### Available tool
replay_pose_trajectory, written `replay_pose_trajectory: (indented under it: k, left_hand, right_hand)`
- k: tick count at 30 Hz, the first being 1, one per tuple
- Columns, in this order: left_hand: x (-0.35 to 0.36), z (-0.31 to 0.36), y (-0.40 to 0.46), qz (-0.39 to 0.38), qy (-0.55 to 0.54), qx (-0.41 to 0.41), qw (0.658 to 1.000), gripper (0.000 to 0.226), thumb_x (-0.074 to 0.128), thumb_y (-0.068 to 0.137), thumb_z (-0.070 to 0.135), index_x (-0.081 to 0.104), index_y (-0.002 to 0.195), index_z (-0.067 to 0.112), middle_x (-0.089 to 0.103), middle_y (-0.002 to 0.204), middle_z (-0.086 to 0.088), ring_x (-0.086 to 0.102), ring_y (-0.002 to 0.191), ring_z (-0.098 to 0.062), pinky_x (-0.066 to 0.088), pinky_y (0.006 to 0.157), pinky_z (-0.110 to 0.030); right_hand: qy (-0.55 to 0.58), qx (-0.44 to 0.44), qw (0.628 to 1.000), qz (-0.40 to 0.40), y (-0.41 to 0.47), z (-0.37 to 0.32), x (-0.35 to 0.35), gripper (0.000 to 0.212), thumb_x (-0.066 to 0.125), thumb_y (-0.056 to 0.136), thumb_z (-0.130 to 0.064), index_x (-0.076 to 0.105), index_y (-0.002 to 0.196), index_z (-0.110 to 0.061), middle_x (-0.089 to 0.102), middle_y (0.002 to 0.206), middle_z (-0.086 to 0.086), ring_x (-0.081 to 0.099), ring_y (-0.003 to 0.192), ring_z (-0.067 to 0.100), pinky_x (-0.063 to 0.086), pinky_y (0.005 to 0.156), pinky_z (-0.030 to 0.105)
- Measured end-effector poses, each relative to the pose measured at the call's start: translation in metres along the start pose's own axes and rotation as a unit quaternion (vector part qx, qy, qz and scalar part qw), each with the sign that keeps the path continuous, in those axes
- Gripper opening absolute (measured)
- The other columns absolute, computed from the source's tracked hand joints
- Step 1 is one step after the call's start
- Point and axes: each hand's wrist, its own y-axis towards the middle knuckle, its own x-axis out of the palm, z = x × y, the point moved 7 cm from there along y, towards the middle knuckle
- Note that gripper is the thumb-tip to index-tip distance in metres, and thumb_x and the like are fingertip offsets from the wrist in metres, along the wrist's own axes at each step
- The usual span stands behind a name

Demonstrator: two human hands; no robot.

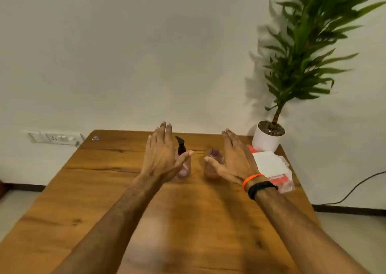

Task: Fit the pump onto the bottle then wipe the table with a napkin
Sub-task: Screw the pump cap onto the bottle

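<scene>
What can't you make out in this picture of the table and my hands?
Head view only:
- Bottle with black pump: lower body hidden behind the left hand.
- Open bottle: mostly covered by the right hand; contents unreadable.
- Napkin pack: print blurred.
- Small object at the table's far corner: too small to identify.

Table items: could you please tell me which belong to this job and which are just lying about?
Job: pump bottle, open bottle, napkin pack, table.
Lying about: potted plant, wall socket, cable.
</scene>
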Motion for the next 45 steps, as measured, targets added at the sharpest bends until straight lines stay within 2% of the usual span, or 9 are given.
replay_pose_trajectory:
  k: [9,12,17,21,25,30,33,39,45]
  left_hand:
    - [0.1,-0.031,0.0,-0.005,-0.125,-0.059,0.99,0.109,0.065,0.078,0.061,0.009,0.151,0.003,0.019,0.159,-0.018,0.027,0.145,-0.032,0.029,0.115,-0.045]
    - [0.117,-0.039,0.007,0.006,-0.206,-0.095,0.974,0.11,0.077,0.073,0.051,0.014,0.152,0.008,0.034,0.154,-0.015,0.04,0.138,-0.031,0.037,0.109,-0.041]
    - [0.133,-0.039,0.015,0.03,-0.263,-0.107,0.958,0.105,0.083,0.069,0.04,0.02,0.148,0.011,0.057,0.135,-0.011,0.058,0.119,-0.029,0.047,0.101,-0.038]
    - [0.133,-0.038,0.014,0.041,-0.268,-0.1,0.957,0.104,0.084,0.069,0.038,0.021,0.147,0.01,0.058,0.134,-0.011,0.06,0.117,-0.028,0.048,0.099,-0.036]
    - [0.131,-0.038,-0.001,0.045,-0.263,-0.102,0.958,0.105,0.084,0.069,0.038,0.019,0.148,0.01,0.059,0.132,-0.011,0.062,0.111,-0.027,0.044,0.087,-0.026]
    - [0.125,-0.035,-0.024,0.049,-0.271,-0.095,0.957,0.106,0.084,0.069,0.037,0.019,0.147,0.01,0.059,0.13,-0.01,0.061,0.111,-0.024,0.044,0.088,-0.027]
    - [0.119,-0.033,-0.039,0.06,-0.271,-0.088,0.957,0.105,0.085,0.068,0.038,0.021,0.147,0.009,0.061,0.127,-0.01,0.059,0.099,-0.016,0.044,0.085,-0.025]
    - [0.114,-0.037,-0.058,0.078,-0.272,-0.091,0.955,0.104,0.085,0.068,0.038,0.024,0.147,0.009,0.061,0.128,-0.01,0.063,0.104,-0.022,0.045,0.084,-0.025]
    - [0.115,-0.039,-0.064,0.064,-0.28,-0.102,0.952,0.104,0.084,0.067,0.04,0.023,0.147,0.011,0.056,0.133,-0.012,0.059,0.117,-0.028,0.049,0.099,-0.042]
  right_hand:
    - [0.113,0.114,0.987,0.017,0.007,0.038,0.096,0.104,0.066,0.077,-0.062,0.014,0.153,-0.014,0.031,0.156,0.013,0.032,0.142,0.032,0.034,0.112,0.043]
    - [0.151,0.133,0.978,0.047,0.014,0.045,0.105,0.095,0.071,0.074,-0.058,0.026,0.148,-0.017,0.045,0.146,0.011,0.045,0.132,0.032,0.042,0.104,0.042]
    - [0.176,0.117,0.973,0.098,0.018,0.048,0.109,0.07,0.077,0.071,-0.053,0.05,0.127,-0.021,0.063,0.124,0.002,0.059,0.111,0.022,0.047,0.087,0.029]
    - [0.196,0.108,0.968,0.113,0.015,0.049,0.103,0.071,0.08,0.067,-0.052,0.056,0.124,-0.018,0.067,0.118,0.001,0.063,0.106,0.019,0.054,0.09,0.032]
    - [0.196,0.106,0.969,0.109,0.003,0.05,0.097,0.07,0.081,0.066,-0.052,0.057,0.123,-0.018,0.067,0.117,0.001,0.063,0.106,0.019,0.055,0.091,0.034]
    - [0.196,0.102,0.97,0.105,-0.019,0.055,0.09,0.07,0.081,0.065,-0.052,0.058,0.122,-0.02,0.066,0.118,-0.001,0.062,0.107,0.019,0.055,0.092,0.037]
    - [0.199,0.104,0.969,0.106,-0.034,0.059,0.087,0.069,0.081,0.064,-0.052,0.057,0.121,-0.021,0.066,0.116,-0.002,0.062,0.105,0.018,0.055,0.091,0.037]
    - [0.192,0.102,0.969,0.115,-0.053,0.063,0.084,0.072,0.079,0.063,-0.055,0.056,0.122,-0.021,0.066,0.118,-0.001,0.061,0.106,0.018,0.053,0.091,0.033]
    - [0.184,0.092,0.975,0.084,-0.054,0.06,0.083,0.078,0.078,0.065,-0.06,0.051,0.126,-0.02,0.064,0.123,0.002,0.06,0.111,0.021,0.053,0.095,0.037]
